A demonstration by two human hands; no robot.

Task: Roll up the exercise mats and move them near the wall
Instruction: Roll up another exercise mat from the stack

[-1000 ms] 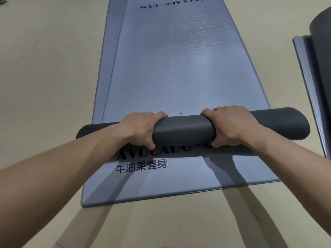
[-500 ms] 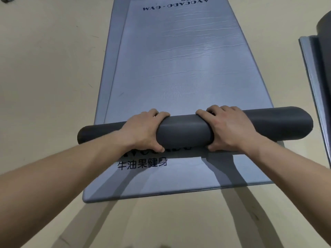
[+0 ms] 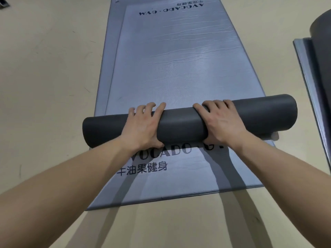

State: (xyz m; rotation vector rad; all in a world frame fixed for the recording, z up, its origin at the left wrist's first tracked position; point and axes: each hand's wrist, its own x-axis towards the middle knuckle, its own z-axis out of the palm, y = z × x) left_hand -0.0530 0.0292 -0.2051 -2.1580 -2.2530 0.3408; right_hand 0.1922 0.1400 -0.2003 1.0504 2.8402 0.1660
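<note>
1. Dark grey cylindrical roll of foam exercise mat [image 3: 180, 126]: it lies crosswise on the mats, long axis left to right, with its right end slightly farther from us.
2. Silver-grey flat sheet of the same mat [image 3: 179, 59]: it runs straight away from us beyond the roll. We judge the coming push must go that way, square to the axis.
3. Left hand [image 3: 143, 127]: it grasps the roll left of centre, fingers over the far side and thumb tucked under the near side.
4. Right hand [image 3: 222, 122]: it grasps the roll right of centre in the same way.
5. Relation: the roll sits directly under both palms. Neither hand is nearer, and both ends overhang about alike.
6. Second silver-grey printed mat [image 3: 179, 178]: it lies underneath, with its near end exposed towards us.
7. Beige floor [image 3: 44, 86]: the mats lie on it.
</note>
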